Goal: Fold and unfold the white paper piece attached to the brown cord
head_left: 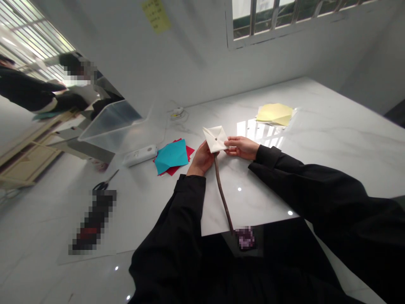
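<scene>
Head view: the left hand (203,158) clasps the folded white paper (219,145) from its lower left, while the right hand (242,147) pinches its right edge between thumb and fingers. Whether the left fingers also close around the brown stick (222,192) just under the paper is hidden. One paper and one stick are at the grip; the stick runs down from it to the near table edge, and a dark dot at the paper's middle may be its tip. The step in hand looks like fitting or adjusting paper on stick; the next move probably calls for a light pinch and a steady stick. Left of the grip lies one blue sheet (172,156) over red paper (190,153); farther left, one pair of scissors (103,185). Beyond the right hand sits one yellow-topped paper stack (274,114). Two people are far left.
</scene>
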Demonstrator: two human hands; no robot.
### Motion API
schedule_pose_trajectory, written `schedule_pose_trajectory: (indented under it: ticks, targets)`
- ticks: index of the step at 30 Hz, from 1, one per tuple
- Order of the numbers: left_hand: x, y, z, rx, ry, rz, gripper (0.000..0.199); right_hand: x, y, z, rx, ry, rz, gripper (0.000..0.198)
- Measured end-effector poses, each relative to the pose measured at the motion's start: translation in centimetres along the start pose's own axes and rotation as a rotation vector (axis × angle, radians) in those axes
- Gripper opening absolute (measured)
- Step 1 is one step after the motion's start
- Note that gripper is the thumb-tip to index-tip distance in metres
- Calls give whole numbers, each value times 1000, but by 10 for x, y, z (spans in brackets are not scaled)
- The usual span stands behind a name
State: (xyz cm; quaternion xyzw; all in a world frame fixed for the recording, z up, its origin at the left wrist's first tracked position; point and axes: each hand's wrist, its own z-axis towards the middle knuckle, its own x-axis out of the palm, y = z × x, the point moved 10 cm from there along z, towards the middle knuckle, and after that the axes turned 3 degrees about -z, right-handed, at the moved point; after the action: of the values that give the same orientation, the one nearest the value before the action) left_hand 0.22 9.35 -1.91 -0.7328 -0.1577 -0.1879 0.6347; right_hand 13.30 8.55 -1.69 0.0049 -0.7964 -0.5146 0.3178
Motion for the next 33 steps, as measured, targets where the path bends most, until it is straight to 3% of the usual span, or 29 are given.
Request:
schedule_pose_trajectory:
  ticks: [12, 17, 21, 27, 30, 33]
  targets:
    - [2, -1, 5, 18, 15, -48, 35, -5, 1, 3, -9, 7, -5, 15]
    - [-7, -7, 9, 119, -68, 41, 36, -22, 14, 5, -93, -97, -12, 18]
    - [-17, -15, 11, 231, -167, 237, 34, -39, 28, 4, -193, -225, -106, 18]
    - [-17, -19, 12, 317, -187, 331, 19, -46, 39, 3, -307, -294, -161, 16]
    - [-14, -25, 6, 343, -208, 257, 31, -47, 41, 3, -347, -304, -184, 14]
    - [-3, -23, 0, 278, -151, 145, 51, -45, 41, 4, -377, -288, -228, 17]
